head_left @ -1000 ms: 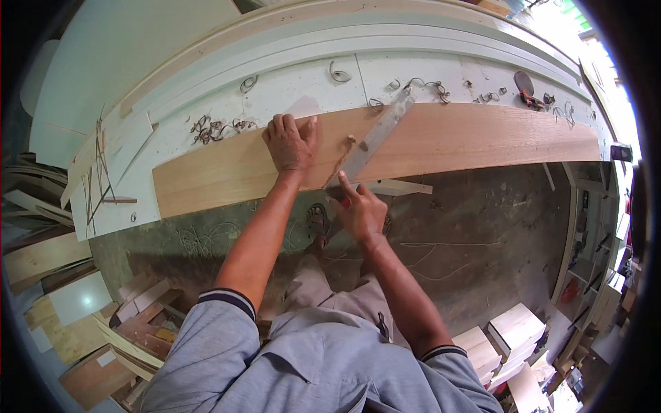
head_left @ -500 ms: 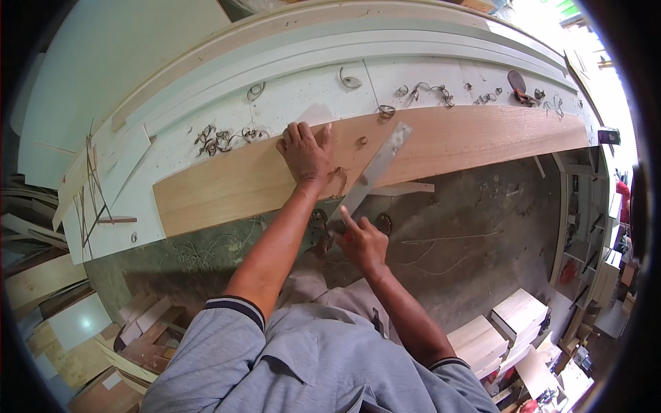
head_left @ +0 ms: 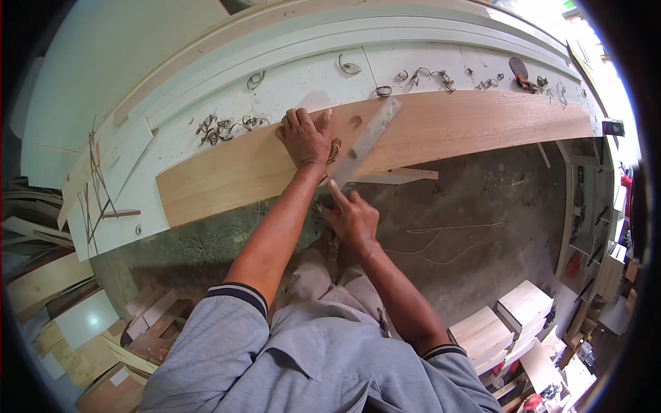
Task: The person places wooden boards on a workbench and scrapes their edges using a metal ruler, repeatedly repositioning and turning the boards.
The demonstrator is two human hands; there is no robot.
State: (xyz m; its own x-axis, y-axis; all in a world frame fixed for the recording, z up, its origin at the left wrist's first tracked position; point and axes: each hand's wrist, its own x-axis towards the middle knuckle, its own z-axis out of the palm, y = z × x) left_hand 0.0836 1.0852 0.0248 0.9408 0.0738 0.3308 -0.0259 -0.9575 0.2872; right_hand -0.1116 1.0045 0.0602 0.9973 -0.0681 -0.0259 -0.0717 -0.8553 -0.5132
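A long light-brown wooden board [head_left: 468,120] lies across the white worktop. My left hand [head_left: 304,139] presses down on it, fingers stretched toward its far edge and thumb apart. My right hand [head_left: 354,219] is closed round the near end of a long flat metal blade [head_left: 372,134], its index finger laid along the tool. The handle is mostly hidden in my fist, with a bit of red showing. The blade slants over the board to the right of my left hand. A brown curled strip [head_left: 335,148] hangs between that hand and the blade.
Dark curled shavings [head_left: 217,131] are scattered on the white worktop [head_left: 289,93] beyond the board. Thin dark strips [head_left: 96,186] lie at its left end. A small tool [head_left: 521,76] lies at the far right. Wooden boxes [head_left: 527,306] stand on the floor at lower right.
My right hand and the blade have shifted left and the blade's tip is a little farther out. The left hand stays on the board. The view has shifted slightly.
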